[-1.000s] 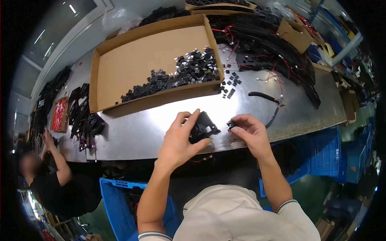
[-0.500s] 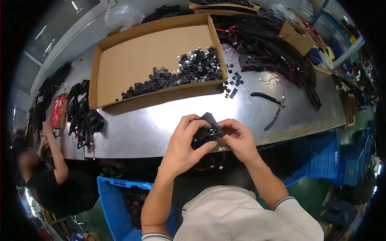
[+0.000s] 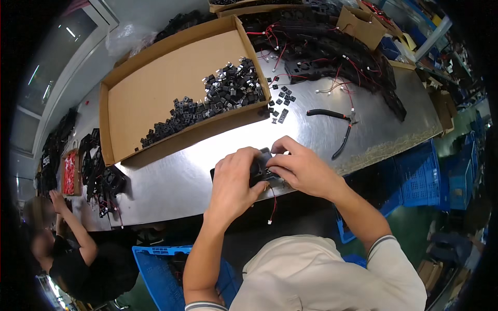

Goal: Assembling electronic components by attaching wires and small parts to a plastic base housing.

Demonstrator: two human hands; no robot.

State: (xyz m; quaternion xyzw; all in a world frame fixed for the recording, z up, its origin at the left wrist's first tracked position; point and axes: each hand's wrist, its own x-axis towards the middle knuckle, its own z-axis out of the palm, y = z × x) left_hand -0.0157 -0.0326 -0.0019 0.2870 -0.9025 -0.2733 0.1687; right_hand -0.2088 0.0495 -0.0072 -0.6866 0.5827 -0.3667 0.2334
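My left hand [image 3: 232, 179] is wrapped around a black plastic part [image 3: 263, 157] at the table's front edge, its thumb along the near side. The part's full shape is hidden by my fingers. From its near side hangs a thin red and black wire [image 3: 274, 203] with a small white connector at the end. My right hand [image 3: 306, 168] has its fingers closed at the part's right end; anything small between those fingertips cannot be made out.
A shallow cardboard tray [image 3: 155, 85] holds a heap of small black blocks [image 3: 228, 93], several more loose beside it. Cutting pliers [image 3: 348, 123] lie at right. Wired black assemblies [image 3: 332, 62] fill the back right. Blue crates [image 3: 420, 176] stand below. A person [image 3: 78, 249] works at left.
My right hand has come up over the part's right end, fingers now pressing at its upper face. The part lies flatter and lower. The view has swung slightly to the right.
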